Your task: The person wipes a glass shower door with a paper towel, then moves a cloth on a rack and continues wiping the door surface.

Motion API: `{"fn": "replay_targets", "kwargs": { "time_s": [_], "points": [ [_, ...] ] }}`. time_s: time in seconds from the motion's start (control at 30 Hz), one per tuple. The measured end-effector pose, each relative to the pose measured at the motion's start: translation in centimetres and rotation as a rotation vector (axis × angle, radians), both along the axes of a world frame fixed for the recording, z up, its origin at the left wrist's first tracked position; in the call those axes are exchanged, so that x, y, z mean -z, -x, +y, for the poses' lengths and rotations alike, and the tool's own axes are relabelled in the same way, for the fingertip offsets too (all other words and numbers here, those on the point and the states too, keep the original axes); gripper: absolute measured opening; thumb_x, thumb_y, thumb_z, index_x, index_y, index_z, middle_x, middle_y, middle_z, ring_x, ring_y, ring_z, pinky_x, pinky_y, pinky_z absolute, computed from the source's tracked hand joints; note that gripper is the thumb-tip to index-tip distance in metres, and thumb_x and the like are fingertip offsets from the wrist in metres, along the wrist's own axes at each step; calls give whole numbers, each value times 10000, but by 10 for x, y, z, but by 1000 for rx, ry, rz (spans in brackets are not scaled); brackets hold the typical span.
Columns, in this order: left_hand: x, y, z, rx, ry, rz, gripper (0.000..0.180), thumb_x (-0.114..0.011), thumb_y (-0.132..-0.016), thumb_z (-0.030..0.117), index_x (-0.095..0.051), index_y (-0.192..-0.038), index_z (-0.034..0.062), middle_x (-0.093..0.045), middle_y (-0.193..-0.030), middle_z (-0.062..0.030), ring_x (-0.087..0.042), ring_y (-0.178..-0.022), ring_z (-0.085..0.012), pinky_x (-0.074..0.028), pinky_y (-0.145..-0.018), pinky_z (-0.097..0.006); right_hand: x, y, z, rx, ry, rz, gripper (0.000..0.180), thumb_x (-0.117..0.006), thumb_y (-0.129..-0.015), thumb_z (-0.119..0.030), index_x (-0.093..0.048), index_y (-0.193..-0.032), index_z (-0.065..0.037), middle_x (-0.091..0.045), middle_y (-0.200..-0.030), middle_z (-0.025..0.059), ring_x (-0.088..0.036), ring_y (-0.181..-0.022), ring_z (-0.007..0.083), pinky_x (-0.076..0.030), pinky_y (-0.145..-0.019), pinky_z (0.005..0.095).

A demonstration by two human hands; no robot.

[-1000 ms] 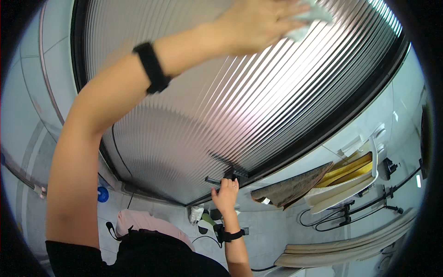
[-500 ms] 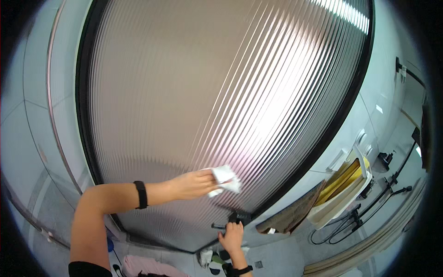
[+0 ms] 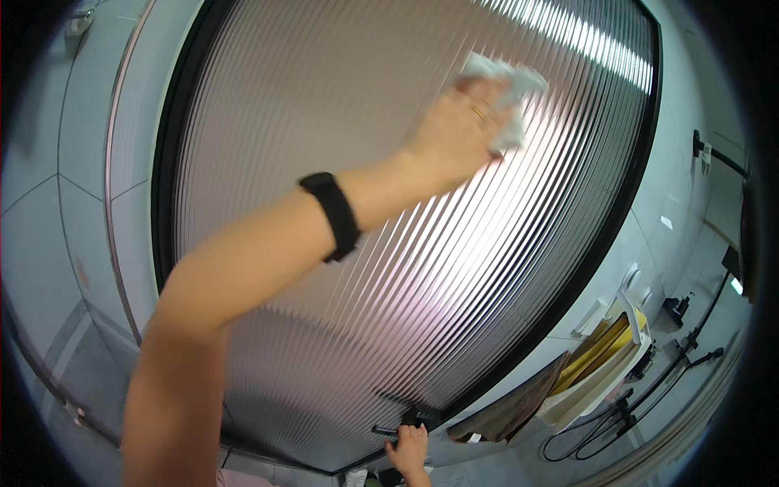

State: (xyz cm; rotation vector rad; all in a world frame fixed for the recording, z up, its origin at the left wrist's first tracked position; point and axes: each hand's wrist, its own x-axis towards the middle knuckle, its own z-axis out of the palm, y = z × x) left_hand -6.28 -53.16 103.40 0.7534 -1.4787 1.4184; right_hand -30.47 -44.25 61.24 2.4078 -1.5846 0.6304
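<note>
High on the ribbed glass door (image 3: 324,105), my left hand (image 3: 458,134) presses a crumpled white cloth (image 3: 523,85) flat to the pane, its fingers closed over it. The hand is a little smeared by motion, and a black band circles that wrist. Down at the door's lower right edge, my right hand (image 3: 408,450) grips the black door handle (image 3: 418,418). Part of that grip is hidden behind the fingers. The handle's lever points left across the glass.
A black frame (image 3: 166,187) borders the glass. Brown, yellow and cream towels (image 3: 588,365) hang on the white wall at right. Beyond them are a black shower fitting with a hose (image 3: 625,414) and a pale curtain (image 3: 649,463). Pink fabric (image 3: 243,479) shows at the bottom.
My left hand has swept the cloth up and to the right, from low on the pane to near its top. My right hand stays at the handle, now lower in view.
</note>
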Motion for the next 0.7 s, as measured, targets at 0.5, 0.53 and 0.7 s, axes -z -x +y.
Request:
{"fn": "replay_targets", "kwargs": {
  "time_s": [0.5, 0.53, 0.7],
  "points": [
    [-39, -143, 4, -385, 83, 553, 473, -291, -846, 289, -273, -1255, 53, -350, -1219, -208, -298, -1155, -348, -250, -932, -449, 9, -9, 9, -6, 78, -64, 294, -569, -641, -216, -458, -793, 10, -465, -802, 172, -437, -853, 328, -235, -932, 438],
    [-41, -126, -3, -389, 218, 437, 467, -308, -843, 283, -287, -1247, 51, -360, -1210, -208, -310, -1147, -346, -261, -923, -450, 8, -9, 9, -11, 48, -63, 298, -569, -641, -217, -460, -798, 11, -465, -803, 174, -435, -854, 328, -235, -932, 437],
    [-46, 9, -11, 144, 110, 175, 408, -423, -798, 257, -402, -1156, 61, -428, -1143, -166, -396, -1055, -304, -328, -878, -425, 8, -9, 7, -24, 36, -69, 308, -571, -643, -215, -462, -814, 17, -462, -810, 175, -429, -867, 332, -234, -932, 436]
  ]
}}
